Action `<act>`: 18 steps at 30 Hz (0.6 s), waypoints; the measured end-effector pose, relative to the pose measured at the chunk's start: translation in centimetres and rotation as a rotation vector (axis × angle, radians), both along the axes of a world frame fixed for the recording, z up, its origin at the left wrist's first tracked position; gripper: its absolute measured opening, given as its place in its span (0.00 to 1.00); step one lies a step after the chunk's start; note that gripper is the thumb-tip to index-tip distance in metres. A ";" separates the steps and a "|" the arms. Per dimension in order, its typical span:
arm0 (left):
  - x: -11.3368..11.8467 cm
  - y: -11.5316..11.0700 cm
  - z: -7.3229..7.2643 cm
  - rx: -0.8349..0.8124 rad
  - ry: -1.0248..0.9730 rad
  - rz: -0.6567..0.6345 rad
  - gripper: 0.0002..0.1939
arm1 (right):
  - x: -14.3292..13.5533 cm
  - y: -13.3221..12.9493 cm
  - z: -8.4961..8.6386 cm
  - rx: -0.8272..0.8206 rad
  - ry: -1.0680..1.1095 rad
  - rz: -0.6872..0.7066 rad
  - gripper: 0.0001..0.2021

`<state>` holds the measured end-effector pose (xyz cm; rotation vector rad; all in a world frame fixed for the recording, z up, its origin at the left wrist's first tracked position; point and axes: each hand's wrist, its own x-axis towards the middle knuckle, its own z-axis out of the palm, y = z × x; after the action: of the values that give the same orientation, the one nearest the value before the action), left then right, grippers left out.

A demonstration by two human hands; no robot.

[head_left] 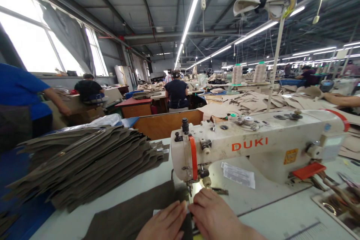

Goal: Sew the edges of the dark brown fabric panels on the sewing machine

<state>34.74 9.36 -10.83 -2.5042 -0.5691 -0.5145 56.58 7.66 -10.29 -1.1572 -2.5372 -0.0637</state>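
A white sewing machine (219, 146) marked DUKI stands on a pale table, its small lamp lit at the needle. Dark olive fabric (126, 210) lies flat to the left of the needle and runs under my left hand (165, 222), whose fingers are extended on it beside a small white label. Just in front of the needle, my right hand (211, 212) has its fingers bent and pressed together at the fabric's edge; what they pinch, if anything, is hidden. The fingertips of both hands are close together.
Stacked olive pieces (98, 161) lie at the left. A printed slip (238, 175) rests on the machine bed. An open tray (334, 210) with metal parts is at the right. Several people work around, one in blue (22, 90) at the left.
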 end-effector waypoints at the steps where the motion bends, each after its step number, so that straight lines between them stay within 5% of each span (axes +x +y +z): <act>1: 0.2 0.1 0.0 0.010 -0.005 -0.003 0.15 | 0.1 0.0 0.1 -0.010 0.006 -0.008 0.04; 8: 1.0 0.6 -0.1 0.009 -0.065 -0.026 0.15 | 0.5 -0.1 0.8 -0.038 0.024 -0.072 0.05; 18: 1.7 1.5 -0.1 -0.063 -0.097 0.010 0.17 | 0.6 0.8 -0.4 -0.047 0.050 -0.118 0.06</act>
<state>36.42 10.85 -10.95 -2.5452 -0.6439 -0.6260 57.15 8.43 -10.69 -1.3097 -2.4367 -0.0047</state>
